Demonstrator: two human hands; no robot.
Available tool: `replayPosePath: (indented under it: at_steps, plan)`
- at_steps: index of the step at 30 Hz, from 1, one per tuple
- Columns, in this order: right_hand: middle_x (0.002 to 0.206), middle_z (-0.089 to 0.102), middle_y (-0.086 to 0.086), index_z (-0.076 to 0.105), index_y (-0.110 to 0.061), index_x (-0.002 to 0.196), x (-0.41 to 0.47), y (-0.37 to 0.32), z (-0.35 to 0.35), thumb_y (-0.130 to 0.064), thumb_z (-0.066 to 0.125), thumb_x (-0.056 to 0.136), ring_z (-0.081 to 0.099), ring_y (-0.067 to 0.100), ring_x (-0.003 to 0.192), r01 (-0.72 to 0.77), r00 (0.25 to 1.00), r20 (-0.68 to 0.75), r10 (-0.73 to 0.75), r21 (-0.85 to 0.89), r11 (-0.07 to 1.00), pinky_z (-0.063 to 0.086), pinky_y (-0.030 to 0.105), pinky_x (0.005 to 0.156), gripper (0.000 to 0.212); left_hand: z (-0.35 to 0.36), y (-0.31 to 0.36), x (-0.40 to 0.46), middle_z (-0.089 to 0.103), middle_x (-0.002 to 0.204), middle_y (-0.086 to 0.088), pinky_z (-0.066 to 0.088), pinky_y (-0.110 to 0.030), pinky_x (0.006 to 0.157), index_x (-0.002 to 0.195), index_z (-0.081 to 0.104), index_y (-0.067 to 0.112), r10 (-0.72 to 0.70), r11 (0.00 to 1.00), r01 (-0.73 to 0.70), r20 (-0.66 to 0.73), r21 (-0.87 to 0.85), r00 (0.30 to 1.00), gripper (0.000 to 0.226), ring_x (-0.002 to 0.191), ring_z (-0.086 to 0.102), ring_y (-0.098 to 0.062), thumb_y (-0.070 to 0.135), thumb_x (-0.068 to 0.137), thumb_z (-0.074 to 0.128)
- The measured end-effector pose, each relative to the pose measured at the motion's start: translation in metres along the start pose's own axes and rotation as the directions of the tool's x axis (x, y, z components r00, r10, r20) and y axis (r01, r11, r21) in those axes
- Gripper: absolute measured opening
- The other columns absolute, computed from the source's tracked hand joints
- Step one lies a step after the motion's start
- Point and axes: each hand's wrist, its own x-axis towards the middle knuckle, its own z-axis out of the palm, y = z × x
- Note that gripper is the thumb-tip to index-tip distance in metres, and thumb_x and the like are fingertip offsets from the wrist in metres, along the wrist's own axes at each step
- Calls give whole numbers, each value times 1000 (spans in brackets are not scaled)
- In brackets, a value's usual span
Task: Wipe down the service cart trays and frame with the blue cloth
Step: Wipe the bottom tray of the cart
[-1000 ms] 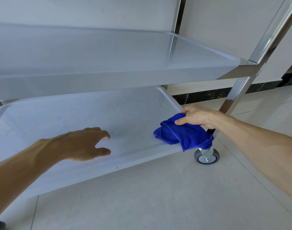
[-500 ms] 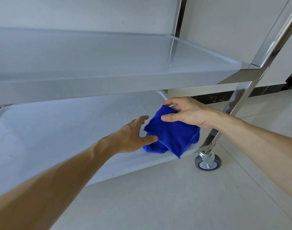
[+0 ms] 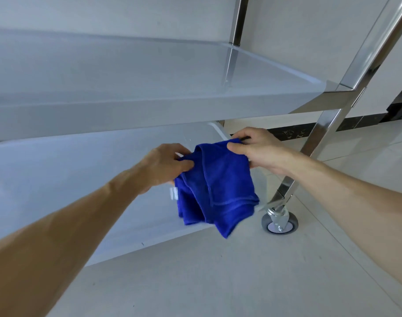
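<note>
The blue cloth hangs crumpled above the right end of the cart's lower tray. My left hand pinches the cloth's left top edge. My right hand grips its right top corner. The cloth's lower folds dangle past the tray's front rim. Above, the middle tray spans the view. The shiny steel frame post slants down at the right, behind my right wrist.
A grey caster wheel sits under the post on the pale tiled floor. A white wall with a dark skirting strip runs behind the cart. A rear steel post rises at the top.
My left hand moved right from the lower tray and took hold of the cloth. Both hands have lifted the cloth off the tray's corner, and it now hangs partly unfolded.
</note>
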Motion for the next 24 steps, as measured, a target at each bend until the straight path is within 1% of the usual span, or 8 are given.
replayPosePath:
  at_steps: [3, 7, 10, 12, 15, 19, 22, 24]
  plan:
    - [147, 52, 3, 47, -21, 141, 2, 4, 18, -33, 61, 99, 55, 22, 127, 68, 993, -60, -104, -438, 896, 44, 31, 102, 46, -2, -13, 3, 68, 113, 10, 50, -30, 83, 124, 61, 27, -3, 984, 28, -138, 178, 990, 27, 97, 64, -19, 26, 98, 58]
    - [156, 41, -2, 40, -24, 149, -16, 17, 58, -51, 49, 100, 39, 20, 142, 197, 980, 98, -171, -495, 846, 33, 39, 117, 57, -9, -45, -10, 54, 139, 4, 42, -27, 90, 135, 53, 28, 65, 902, -20, -90, 431, 994, 36, 112, 56, -17, 35, 100, 56]
    - [168, 10, -2, 15, -33, 159, -20, 31, 92, -67, 26, 99, 4, 25, 155, 185, 980, 177, -88, -667, 722, 10, 54, 124, 70, -11, -72, -24, 40, 153, 6, 36, -37, 108, 144, 43, 30, 73, 807, -6, -89, 591, 993, 48, 131, 47, -21, 47, 99, 50]
    - [169, -8, -5, 1, -37, 159, -13, 38, 100, -71, 15, 97, -12, 24, 155, 173, 979, 197, -47, -689, 704, -3, 55, 124, 72, -15, -87, -32, 28, 160, 8, 26, -40, 117, 150, 34, 32, 43, 757, 33, -100, 653, 994, 59, 144, 33, -21, 55, 98, 45]
    - [168, -12, -9, -8, -38, 158, 10, 43, 89, -75, 11, 95, -13, 17, 155, 196, 978, 195, -79, -705, 682, -2, 51, 125, 76, -26, -102, -39, 18, 164, 7, 18, -41, 120, 153, 29, 31, -24, 758, 107, -137, 644, 990, 68, 150, 21, -21, 62, 94, 41]
    - [169, -11, -3, -7, -35, 159, 58, 40, 86, -78, 11, 92, -10, 20, 155, 77, 996, 84, -23, -724, 685, -2, 54, 124, 82, -45, -124, -52, 19, 164, 7, 14, -49, 122, 151, 32, 33, -24, 749, 180, -245, 638, 969, 68, 151, 18, -22, 67, 92, 37]
    - [169, -7, 1, -2, -33, 160, 85, 20, 110, -78, 14, 92, -9, 28, 155, 19, 1000, 29, 3, -719, 695, -3, 58, 123, 82, -52, -143, -66, 9, 166, 11, 6, -54, 122, 152, 19, 45, -115, 701, 261, -256, 664, 960, 84, 153, 7, -18, 86, 80, 5]
    - [169, -6, 2, 0, -36, 160, 91, 1, 135, -79, 16, 91, -8, 30, 155, 64, 998, 58, -32, -712, 699, -4, 60, 122, 83, -50, -152, -69, 2, 166, 13, 3, -55, 122, 153, 5, 49, -142, 682, 281, -254, 676, 957, 94, 154, 0, -16, 83, 68, -14]
